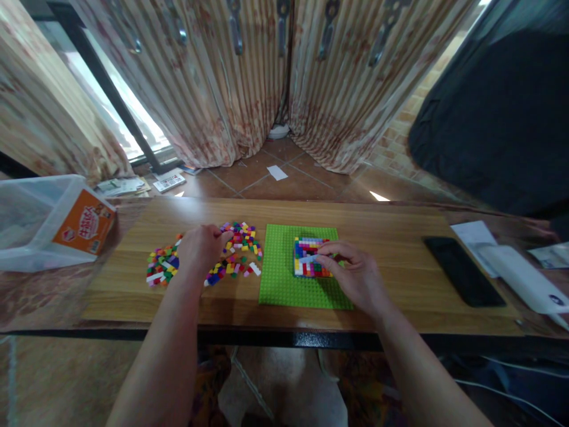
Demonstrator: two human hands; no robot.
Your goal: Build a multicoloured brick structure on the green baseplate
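Observation:
On the green studded baseplate [278,284] sits a block built of many-coloured toy bricks [311,273]. My right hand [358,276] is over its right side, with thumb and fingers pinching a long pale toy brick [307,259] over the block's top. Whether that brick touches the block, I cannot tell. To the left of the baseplate, my left hand [202,249] reaches over a spread of loose toy bricks [242,240]. Its thumb and fingertips are drawn together at the bricks; what is between them, if anything, is too small to make out. The left hand and forearm hide part of the pile.
A wooden table [391,237] carries everything. Another heap of loose bricks [160,267] lies left of my forearm. A clear plastic bin [40,219] stands at the far left. At right lie a black phone [464,270], a white device [528,279] and papers [473,234].

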